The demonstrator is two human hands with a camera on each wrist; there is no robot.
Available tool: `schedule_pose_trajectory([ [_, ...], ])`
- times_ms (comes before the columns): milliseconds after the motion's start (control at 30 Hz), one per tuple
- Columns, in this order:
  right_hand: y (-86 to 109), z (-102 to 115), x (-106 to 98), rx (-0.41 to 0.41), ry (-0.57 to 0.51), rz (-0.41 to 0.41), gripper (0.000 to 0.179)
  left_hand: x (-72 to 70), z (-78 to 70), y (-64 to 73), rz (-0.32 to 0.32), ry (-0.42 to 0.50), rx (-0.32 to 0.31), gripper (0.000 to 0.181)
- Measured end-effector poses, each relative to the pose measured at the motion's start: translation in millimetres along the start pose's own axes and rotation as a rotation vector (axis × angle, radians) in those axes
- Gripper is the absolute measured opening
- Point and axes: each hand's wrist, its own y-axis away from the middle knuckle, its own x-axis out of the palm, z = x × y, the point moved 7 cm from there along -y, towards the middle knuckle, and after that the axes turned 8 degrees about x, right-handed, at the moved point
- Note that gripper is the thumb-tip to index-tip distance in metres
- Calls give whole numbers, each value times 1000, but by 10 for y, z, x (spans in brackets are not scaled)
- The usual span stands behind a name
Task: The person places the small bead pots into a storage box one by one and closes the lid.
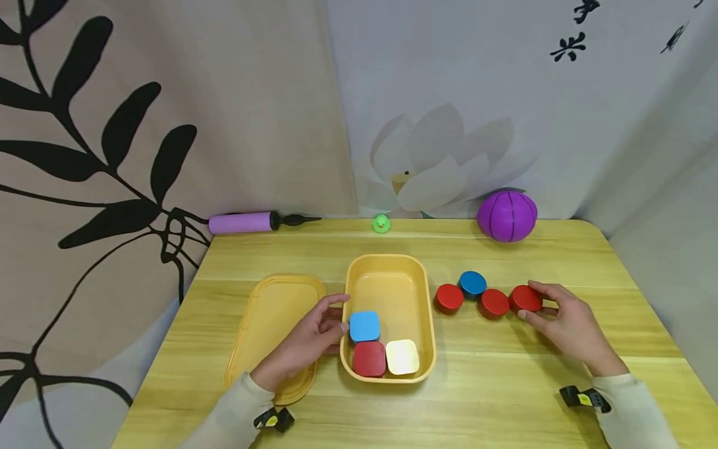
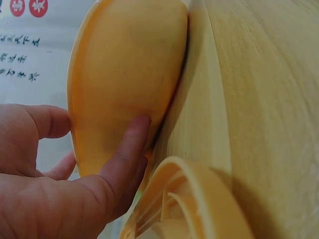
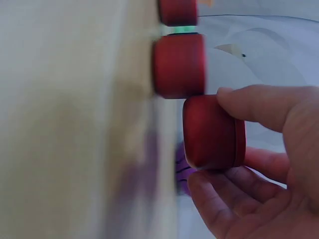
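My right hand [image 1: 566,315] pinches the rightmost red round piece [image 1: 526,298] between thumb and fingers. In the right wrist view this red piece [image 3: 212,132] is a short cylinder with a seam near its top, tilted a little against its neighbour. Two more red round pieces [image 1: 495,304] and a blue one [image 1: 472,284] stand to its left in a row. My left hand [image 1: 311,337] rests against the left side of a yellow box [image 1: 392,284], fingertips at the rim and fingers along the outer wall. Inside the box lie blue [image 1: 364,326], red [image 1: 369,358] and cream [image 1: 402,357] rounded square pieces.
A flat yellow lid [image 1: 286,299] lies left of the box, partly under my left forearm. Along the table's back edge are a purple pump [image 1: 241,222], a small green ball [image 1: 381,224] and a purple segmented ball [image 1: 507,216]. A printed curtain [image 1: 269,112] hangs behind.
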Motion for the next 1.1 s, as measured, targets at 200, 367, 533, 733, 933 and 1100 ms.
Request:
schedule_pose_trajectory([
  [200,-20,172,-146,-39,-6,-62,64,-9,-6,-1,6,17,1,60],
  [367,-62,385,-160,-79,-11,-61,64,-15,11,-12,4,12,-1,60],
  [533,-126,607,-104,-119,-20,-42,63,-14,26,-15,1,26,-2,59],
  [733,-213,858,-42,-143,-16,-14,63,-5,14,-19,2,48,10,59],
  [933,-291,1050,44,-201,-45,3,61,-13,9,-24,-6,25,12,59],
  [1100,-334,1197,178,-236,-57,39,62,-12,-4,-15,-15,13,16,58],
])
